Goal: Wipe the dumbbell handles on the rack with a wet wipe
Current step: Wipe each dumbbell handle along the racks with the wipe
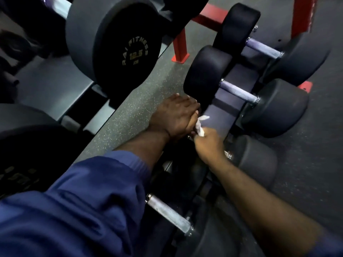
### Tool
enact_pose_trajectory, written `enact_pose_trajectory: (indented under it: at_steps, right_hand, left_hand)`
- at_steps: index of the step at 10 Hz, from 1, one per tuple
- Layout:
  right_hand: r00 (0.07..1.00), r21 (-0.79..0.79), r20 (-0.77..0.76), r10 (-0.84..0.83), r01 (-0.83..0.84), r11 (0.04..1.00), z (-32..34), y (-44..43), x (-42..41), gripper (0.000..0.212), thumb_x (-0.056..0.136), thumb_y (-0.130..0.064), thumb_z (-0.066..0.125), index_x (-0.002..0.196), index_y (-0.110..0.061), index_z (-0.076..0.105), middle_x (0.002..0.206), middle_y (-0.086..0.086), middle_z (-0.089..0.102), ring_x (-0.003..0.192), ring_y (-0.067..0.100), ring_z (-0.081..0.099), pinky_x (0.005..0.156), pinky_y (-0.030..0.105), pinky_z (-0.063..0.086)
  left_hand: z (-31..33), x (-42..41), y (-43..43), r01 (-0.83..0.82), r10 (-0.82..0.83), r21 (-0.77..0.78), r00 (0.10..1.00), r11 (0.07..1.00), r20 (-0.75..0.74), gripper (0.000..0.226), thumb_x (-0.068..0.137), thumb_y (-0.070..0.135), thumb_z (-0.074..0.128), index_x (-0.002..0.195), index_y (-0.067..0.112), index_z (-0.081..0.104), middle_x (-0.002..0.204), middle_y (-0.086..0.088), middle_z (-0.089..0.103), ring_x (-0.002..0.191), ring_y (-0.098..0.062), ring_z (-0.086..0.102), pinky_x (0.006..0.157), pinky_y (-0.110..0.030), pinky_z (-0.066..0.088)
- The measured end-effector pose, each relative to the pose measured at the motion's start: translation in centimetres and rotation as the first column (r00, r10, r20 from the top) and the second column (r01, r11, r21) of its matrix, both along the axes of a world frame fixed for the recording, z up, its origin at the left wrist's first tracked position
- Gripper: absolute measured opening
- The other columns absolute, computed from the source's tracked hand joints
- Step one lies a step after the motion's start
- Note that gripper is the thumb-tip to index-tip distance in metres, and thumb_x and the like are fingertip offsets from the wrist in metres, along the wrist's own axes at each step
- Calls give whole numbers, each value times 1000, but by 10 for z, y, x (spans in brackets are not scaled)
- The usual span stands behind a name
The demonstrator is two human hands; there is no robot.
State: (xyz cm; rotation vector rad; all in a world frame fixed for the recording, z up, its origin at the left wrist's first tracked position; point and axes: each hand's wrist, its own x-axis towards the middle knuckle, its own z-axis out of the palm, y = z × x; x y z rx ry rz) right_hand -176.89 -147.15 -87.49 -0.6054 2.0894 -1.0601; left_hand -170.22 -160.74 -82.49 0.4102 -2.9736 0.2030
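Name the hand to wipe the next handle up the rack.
Right, likely: the right hand grips the wet wipe near that bare handle; the left hand seems only to rest alongside.

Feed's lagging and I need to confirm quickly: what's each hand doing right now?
Left hand: fingers curled downward, grip hidden underneath; cannot tell.
Right hand: closed, holding the wet wipe against a dumbbell on the rack.

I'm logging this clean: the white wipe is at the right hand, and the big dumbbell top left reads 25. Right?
One slip: the head view shows the big dumbbell top left reading 12.5, not 25. The white wipe is indeed at the right hand.
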Motion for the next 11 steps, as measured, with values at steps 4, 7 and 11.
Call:
enact_pose_trajectory:
  at_steps: [4,7,11]
  right_hand:
    - [941,-140,283,184,-149,979,31,6,-38,17,92,-3,49,84,-1,64,66,7,62,55,9,60,57,18,49]
    - [855,215,-130,501,-470,856,1,-20,-28,26,99,-12,51,119,-3,64,116,19,68,108,36,64,90,35,51]
    - [849,248,-182,497,-449,858,-19,-31,-17,46,87,-19,68,131,-9,61,133,15,61,124,36,57,105,46,48]
  left_hand:
    - [2,1,5,-16,15,-30,998,999,-53,44,97,34,45,122,13,75,123,-8,74,120,-31,65,111,-44,43]
    - [-3,0,1,-11,8,-37,996,999,-89,38,97,30,53,122,11,74,124,-8,74,120,-31,65,112,-47,44]
    - [2,-1,4,-32,30,-26,998,999,-51,38,100,33,49,123,15,73,127,-6,72,124,-30,63,114,-46,41]
